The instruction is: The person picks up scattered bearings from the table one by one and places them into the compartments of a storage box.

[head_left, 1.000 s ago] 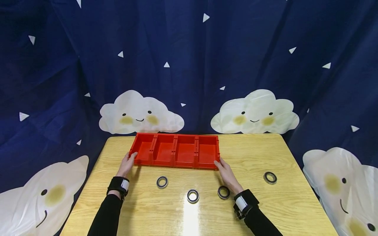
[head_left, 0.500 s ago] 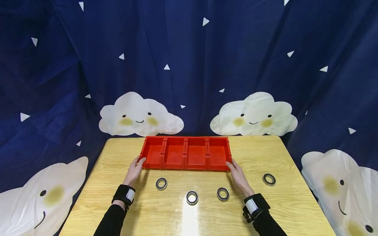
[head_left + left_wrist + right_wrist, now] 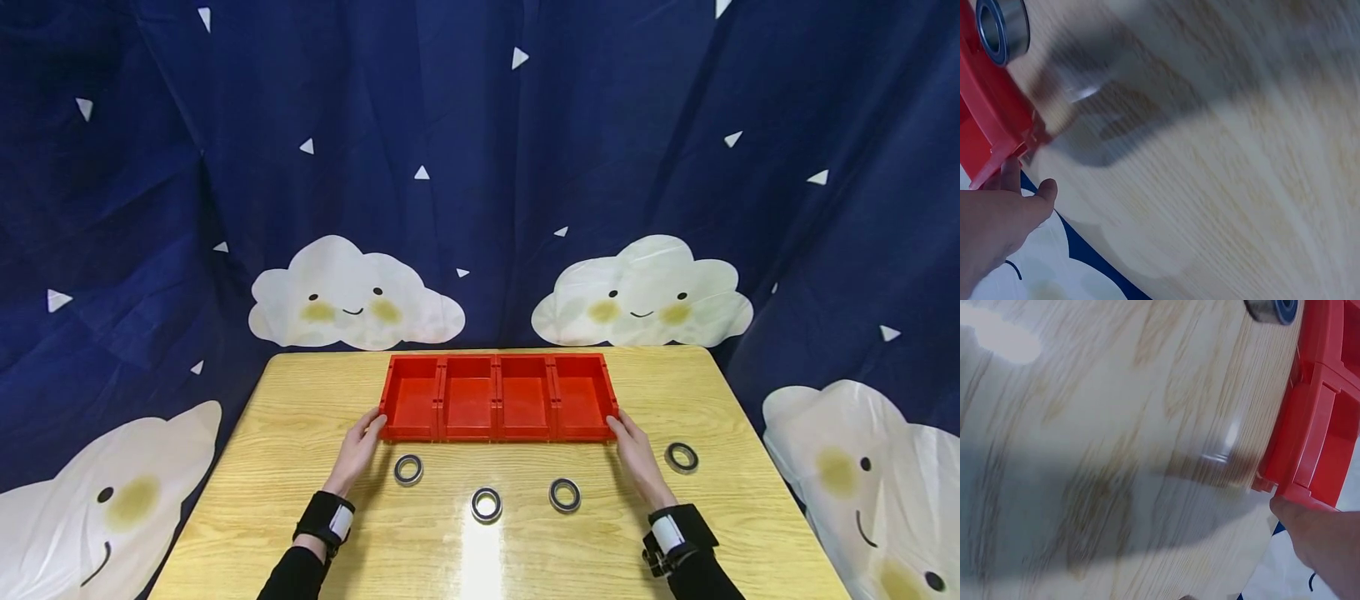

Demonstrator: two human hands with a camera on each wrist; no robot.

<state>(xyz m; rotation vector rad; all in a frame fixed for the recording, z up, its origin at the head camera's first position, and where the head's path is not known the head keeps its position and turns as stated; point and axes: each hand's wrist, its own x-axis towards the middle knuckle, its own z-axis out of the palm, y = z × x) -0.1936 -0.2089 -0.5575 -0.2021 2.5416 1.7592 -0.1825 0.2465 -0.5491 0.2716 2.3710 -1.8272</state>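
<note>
A red tray (image 3: 468, 400), divided into several side-by-side compartments, lies across the rear middle of the wooden table. My left hand (image 3: 357, 446) grips its left end, thumb at the front corner. At the opposite end my right hand (image 3: 636, 454) holds the tray the same way. The compartments show only bare red floors. In the left wrist view, fingers (image 3: 1011, 175) meet the tray's corner; in the right wrist view, my thumb (image 3: 1285, 509) rests against its corner. Ring-shaped bearings with dark seals lie in front: one at left (image 3: 408, 470), one central (image 3: 486, 505), one right of centre (image 3: 565, 495).
Another bearing (image 3: 681, 457) lies to the right of my right hand. The pale wooden table (image 3: 420, 558) has a bright reflection near its front middle. A dark blue curtain (image 3: 480, 125) with white clouds hangs right behind the table's back edge.
Both hands have moved the tray to the right and slightly nearer, from the back left to about the middle. The bearings have stayed in place on the table.
</note>
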